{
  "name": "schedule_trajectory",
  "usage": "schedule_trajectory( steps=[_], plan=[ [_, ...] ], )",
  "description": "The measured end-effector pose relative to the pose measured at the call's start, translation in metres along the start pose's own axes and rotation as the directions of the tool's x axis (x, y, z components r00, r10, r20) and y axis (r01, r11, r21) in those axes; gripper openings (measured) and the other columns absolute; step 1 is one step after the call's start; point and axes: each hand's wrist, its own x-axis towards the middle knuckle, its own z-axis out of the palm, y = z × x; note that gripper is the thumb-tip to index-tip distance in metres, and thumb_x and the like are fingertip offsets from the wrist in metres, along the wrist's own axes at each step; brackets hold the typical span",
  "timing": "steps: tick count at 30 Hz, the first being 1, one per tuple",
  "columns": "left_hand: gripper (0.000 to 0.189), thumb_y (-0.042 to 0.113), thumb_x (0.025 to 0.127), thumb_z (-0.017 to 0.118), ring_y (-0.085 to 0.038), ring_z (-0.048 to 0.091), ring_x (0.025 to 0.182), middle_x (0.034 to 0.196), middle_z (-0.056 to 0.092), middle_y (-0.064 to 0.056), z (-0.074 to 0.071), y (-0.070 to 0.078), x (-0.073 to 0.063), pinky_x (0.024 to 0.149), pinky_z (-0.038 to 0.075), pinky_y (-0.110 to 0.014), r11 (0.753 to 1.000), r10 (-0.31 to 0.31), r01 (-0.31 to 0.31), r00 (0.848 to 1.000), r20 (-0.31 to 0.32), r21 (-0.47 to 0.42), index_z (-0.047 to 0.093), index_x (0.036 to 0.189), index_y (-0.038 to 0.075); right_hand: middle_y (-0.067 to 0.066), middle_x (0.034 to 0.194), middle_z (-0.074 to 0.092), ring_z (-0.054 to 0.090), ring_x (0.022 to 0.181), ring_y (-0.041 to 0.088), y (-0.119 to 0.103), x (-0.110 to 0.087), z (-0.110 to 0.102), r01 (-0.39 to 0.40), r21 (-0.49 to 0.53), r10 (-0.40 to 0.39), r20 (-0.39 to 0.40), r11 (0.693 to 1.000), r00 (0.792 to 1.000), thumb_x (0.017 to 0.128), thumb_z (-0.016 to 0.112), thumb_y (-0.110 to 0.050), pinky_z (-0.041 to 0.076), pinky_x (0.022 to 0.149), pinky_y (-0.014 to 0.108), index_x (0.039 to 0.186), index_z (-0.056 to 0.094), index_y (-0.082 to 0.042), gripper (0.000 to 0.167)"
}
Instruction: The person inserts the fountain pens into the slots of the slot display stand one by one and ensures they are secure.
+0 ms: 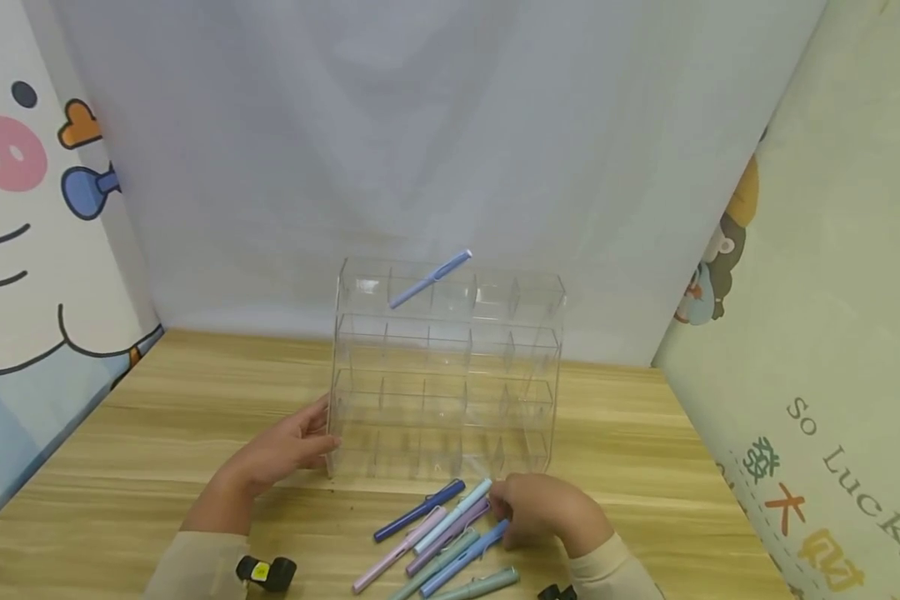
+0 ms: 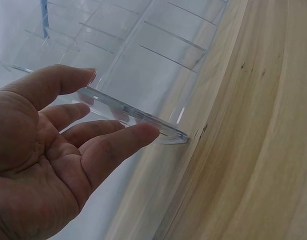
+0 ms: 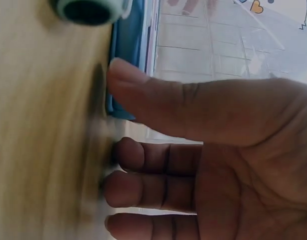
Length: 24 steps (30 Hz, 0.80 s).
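Observation:
A clear acrylic pen rack [image 1: 442, 408], divided into tiers of small compartments, stands upright on the table. My left hand [image 1: 292, 446] holds its left side edge; in the left wrist view the thumb and fingers [image 2: 138, 137] meet the clear side panel. In front of the rack lies a fan of pens. My right hand [image 1: 543, 508] is at their right end and pinches the end of a blue pen [image 1: 465, 558]; the thumb [image 3: 128, 77] lies against it, while the index finger is hidden in the right wrist view. Another light-blue pen [image 1: 431, 279] rests slanted across the rack's top tier.
Beside the blue pen lie a dark blue pen [image 1: 420, 510], a pink pen [image 1: 399, 552], a pale cyan pen [image 1: 453, 517], a purple pen [image 1: 446, 537], a teal pen [image 1: 435, 565] and a sage green pen [image 1: 483, 585]. A white curtain [image 1: 450, 150] hangs behind the wooden table [image 1: 622, 450].

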Motion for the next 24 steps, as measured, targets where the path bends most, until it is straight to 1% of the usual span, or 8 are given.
schedule_trajectory(
  steps=[2, 5, 10, 14, 16, 18, 21, 24],
  plan=[
    [0.088, 0.032, 0.097, 0.062, -0.044, 0.036, 0.139, 0.161, 0.019, -0.022, 0.0, 0.001, 0.001, 0.099, 0.051, -0.044, 1.0, -0.001, 0.001, 1.0, 0.002, -0.002, 0.002, 0.16, 0.016, -0.011, 0.077, 0.051, 0.046, 0.067, 0.008, 0.001, 0.0, 0.0, 0.012, 0.0, -0.012, 0.003, 1.0, 1.0, 0.074, 0.083, -0.018, 0.041, 0.059, 0.024, 0.08, 0.056, -0.023, 0.028],
    [0.088, 0.033, 0.096, 0.063, -0.043, 0.036, 0.14, 0.161, 0.02, -0.021, 0.0, 0.001, 0.001, 0.099, 0.052, -0.043, 1.0, -0.013, 0.013, 1.0, -0.007, -0.014, 0.004, 0.16, 0.019, -0.012, 0.076, 0.053, 0.047, 0.067, 0.007, 0.005, -0.002, -0.003, 0.034, 0.028, -0.035, 0.022, 0.999, 0.999, 0.075, 0.082, -0.018, 0.042, 0.06, 0.024, 0.079, 0.057, -0.023, 0.026],
    [0.088, 0.034, 0.096, 0.065, -0.043, 0.035, 0.14, 0.161, 0.02, -0.021, 0.001, -0.001, 0.001, 0.098, 0.052, -0.043, 1.0, -0.019, 0.019, 1.0, -0.019, -0.017, 0.006, 0.16, 0.018, -0.013, 0.076, 0.055, 0.048, 0.068, 0.005, 0.013, -0.009, -0.013, 0.059, 0.113, -0.063, 0.04, 0.992, 0.997, 0.077, 0.08, -0.02, 0.043, 0.062, 0.024, 0.08, 0.06, -0.024, 0.021],
    [0.086, 0.031, 0.097, 0.063, -0.043, 0.034, 0.141, 0.162, 0.017, -0.02, 0.001, -0.001, 0.0, 0.1, 0.051, -0.044, 1.0, -0.014, 0.013, 1.0, -0.023, -0.012, 0.006, 0.16, 0.016, -0.012, 0.073, 0.056, 0.048, 0.065, 0.004, 0.02, -0.015, -0.023, 0.103, 0.21, -0.113, 0.037, 0.972, 0.993, 0.079, 0.079, -0.023, 0.043, 0.06, 0.022, 0.081, 0.062, -0.023, 0.018],
    [0.085, 0.03, 0.098, 0.062, -0.042, 0.034, 0.141, 0.162, 0.017, -0.019, 0.001, -0.001, 0.0, 0.1, 0.05, -0.045, 1.0, -0.017, 0.017, 1.0, -0.022, -0.009, 0.006, 0.16, 0.017, -0.012, 0.073, 0.058, 0.048, 0.065, 0.003, 0.023, -0.018, -0.027, 0.127, 0.29, -0.144, 0.038, 0.949, 0.989, 0.081, 0.078, -0.024, 0.043, 0.061, 0.022, 0.082, 0.062, -0.02, 0.016],
    [0.085, 0.029, 0.098, 0.062, -0.042, 0.035, 0.14, 0.162, 0.018, -0.019, 0.001, -0.001, 0.0, 0.1, 0.051, -0.044, 1.0, -0.024, 0.024, 0.999, -0.025, -0.01, 0.006, 0.16, 0.017, -0.011, 0.077, 0.064, 0.052, 0.068, 0.003, 0.026, -0.021, -0.031, 0.146, 0.375, -0.172, 0.035, 0.915, 0.985, 0.084, 0.076, -0.024, 0.044, 0.062, 0.022, 0.085, 0.063, -0.018, 0.015],
    [0.087, 0.031, 0.096, 0.064, -0.043, 0.036, 0.139, 0.161, 0.019, -0.022, 0.001, 0.0, 0.0, 0.098, 0.052, -0.043, 0.999, -0.027, 0.027, 0.999, -0.026, -0.02, 0.006, 0.16, 0.016, -0.005, 0.084, 0.071, 0.055, 0.071, 0.004, 0.029, -0.025, -0.037, 0.176, 0.494, -0.219, 0.03, 0.851, 0.975, 0.09, 0.071, -0.024, 0.045, 0.064, 0.022, 0.092, 0.062, -0.014, 0.014],
    [0.089, 0.033, 0.095, 0.065, -0.044, 0.037, 0.139, 0.161, 0.019, -0.023, 0.001, 0.0, 0.0, 0.098, 0.052, -0.043, 0.999, -0.027, 0.026, 0.999, -0.022, -0.031, 0.006, 0.16, 0.016, 0.004, 0.089, 0.074, 0.058, 0.073, 0.005, 0.033, -0.028, -0.042, 0.214, 0.578, -0.271, 0.012, 0.787, 0.963, 0.094, 0.068, -0.022, 0.045, 0.065, 0.022, 0.099, 0.06, -0.01, 0.015]
  ],
)
